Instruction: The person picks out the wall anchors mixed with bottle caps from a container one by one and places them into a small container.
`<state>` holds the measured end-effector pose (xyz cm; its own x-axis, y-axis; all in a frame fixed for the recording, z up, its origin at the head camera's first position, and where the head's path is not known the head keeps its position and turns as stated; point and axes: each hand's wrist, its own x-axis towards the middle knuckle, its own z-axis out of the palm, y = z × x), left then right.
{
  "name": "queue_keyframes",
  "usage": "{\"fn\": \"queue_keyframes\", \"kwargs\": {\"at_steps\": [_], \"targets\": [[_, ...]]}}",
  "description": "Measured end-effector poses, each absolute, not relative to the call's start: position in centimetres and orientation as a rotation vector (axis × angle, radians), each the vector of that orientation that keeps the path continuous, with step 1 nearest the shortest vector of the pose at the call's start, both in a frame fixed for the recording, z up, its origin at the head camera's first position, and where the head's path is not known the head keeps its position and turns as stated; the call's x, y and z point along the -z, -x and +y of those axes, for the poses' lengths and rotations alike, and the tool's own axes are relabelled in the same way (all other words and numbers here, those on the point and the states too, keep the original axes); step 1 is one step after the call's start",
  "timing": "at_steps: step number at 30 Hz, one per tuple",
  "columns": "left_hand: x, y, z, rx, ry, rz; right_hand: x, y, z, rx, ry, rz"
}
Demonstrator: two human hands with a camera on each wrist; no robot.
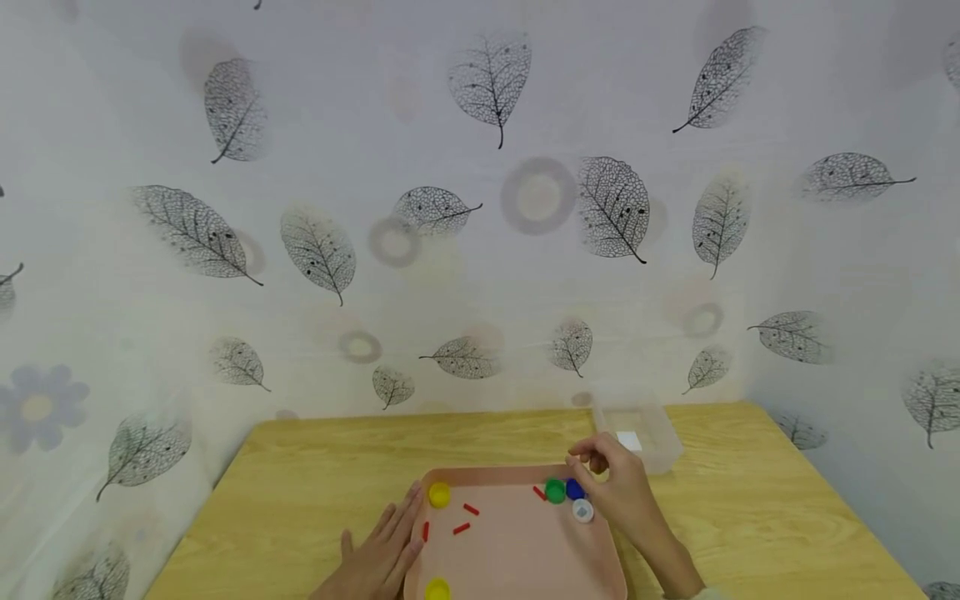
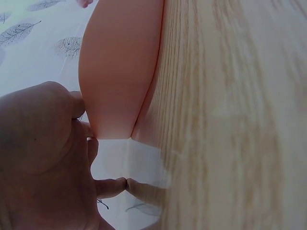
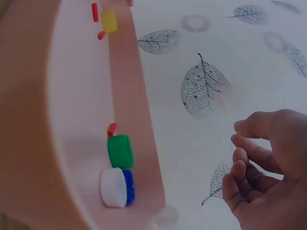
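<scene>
A pink tray (image 1: 525, 542) lies on the table, with bottle caps and short red sticks in it. My left hand (image 1: 375, 557) rests along its left rim, fingers extended, touching the wall. Over the far right corner hovers my right hand (image 1: 618, 487), fingers loosely curled, thumb and index tips slightly apart with nothing visible between them. Close below it sit a green cap (image 1: 555, 491), a blue cap (image 1: 574, 489) and a white cap (image 1: 582, 511). A red stick (image 1: 540, 493) lies against the green cap.
Behind my right hand stands a clear plastic box (image 1: 660, 442) with a white label. Along the tray's left side are a yellow cap (image 1: 439, 495) at the far corner, another yellow cap (image 1: 437, 590) nearer, and several red sticks (image 1: 461, 528). A leaf-patterned wall covering (image 1: 487, 250) rises behind the table.
</scene>
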<state>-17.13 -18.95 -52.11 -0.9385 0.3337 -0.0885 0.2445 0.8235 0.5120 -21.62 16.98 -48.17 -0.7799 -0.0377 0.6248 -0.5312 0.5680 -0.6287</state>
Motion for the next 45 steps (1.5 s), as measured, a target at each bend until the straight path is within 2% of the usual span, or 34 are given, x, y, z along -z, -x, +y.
{"fn": "queue_keyframes", "kwargs": {"at_steps": [12, 28, 45], "targets": [[52.0, 16.9, -18.9, -0.755, -0.445, 2.831, 50.5, 21.7, 14.5, -1.273, -0.457, -2.458], [52.1, 16.9, -19.2, -0.764, -0.458, 2.836, 52.0, 22.1, 12.7, -0.659, -0.515, -2.631], [52.0, 17.0, -18.9, -0.780, -0.458, 2.830, 52.9, 22.1, 12.5, -0.530, -0.603, -2.542]]}}
